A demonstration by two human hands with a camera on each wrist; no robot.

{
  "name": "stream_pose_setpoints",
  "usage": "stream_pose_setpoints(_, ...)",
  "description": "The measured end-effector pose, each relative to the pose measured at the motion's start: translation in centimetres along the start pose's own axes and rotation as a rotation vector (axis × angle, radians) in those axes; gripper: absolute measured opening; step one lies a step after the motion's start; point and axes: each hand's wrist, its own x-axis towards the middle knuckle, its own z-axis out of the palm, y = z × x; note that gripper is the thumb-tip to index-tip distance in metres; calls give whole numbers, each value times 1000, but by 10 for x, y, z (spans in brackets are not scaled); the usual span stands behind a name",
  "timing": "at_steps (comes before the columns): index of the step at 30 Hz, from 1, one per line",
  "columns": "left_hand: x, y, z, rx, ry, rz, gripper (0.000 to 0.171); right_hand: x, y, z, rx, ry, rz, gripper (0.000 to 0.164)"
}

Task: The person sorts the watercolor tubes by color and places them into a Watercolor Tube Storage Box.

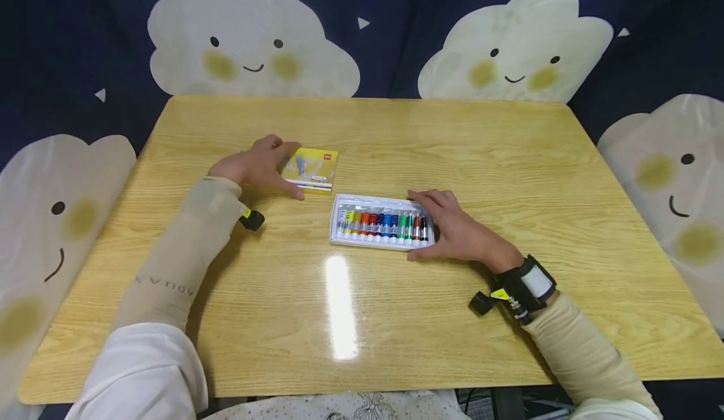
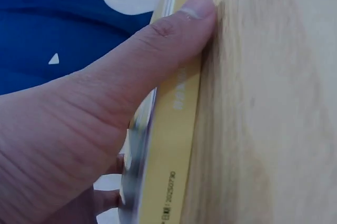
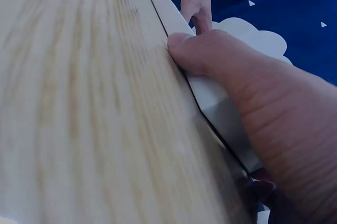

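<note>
A flat yellow cardboard box (image 1: 317,165) with a printed picture lies on the wooden table, left of the middle. My left hand (image 1: 257,165) spans its left part, thumb along the near side and fingers over the far side. In the left wrist view the thumb presses the box's yellow side wall (image 2: 171,129). Closer to me, a white plastic tray (image 1: 339,239) holds a row of small paint tubes (image 1: 379,225) in many colours. My right hand (image 1: 458,228) grips the tray's right end, with the thumb at the near wall and fingers at the far one.
The wooden table (image 1: 481,143) reaches back to a dark blue curtain (image 1: 390,30) with smiling clouds. A small black camera (image 1: 252,220) hangs by the left wrist, another camera (image 1: 481,303) by the right. Light glares on the tabletop in front of the tray.
</note>
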Motion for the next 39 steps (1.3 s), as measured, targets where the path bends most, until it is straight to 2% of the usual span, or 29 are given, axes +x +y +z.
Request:
stream_pose_setpoints(7,-7,-1,12,-36,57,-12,121,2,-2,2,-42,27,-9,110)
stream_pose_setpoints(12,-8,-4,20,-44,109,38,122,2,-3,2,-61,38,5,110)
stream_pose_setpoints(21,-13,2,24,-29,102,119,125,1,-2,3,-101,85,45,105)
stream_pose_setpoints(28,-15,10,29,-13,124,169,123,1,-2,4,-94,110,84,102)
stream_pose_setpoints(39,-14,11,31,8,140,177,121,1,0,4,-101,130,99,103)
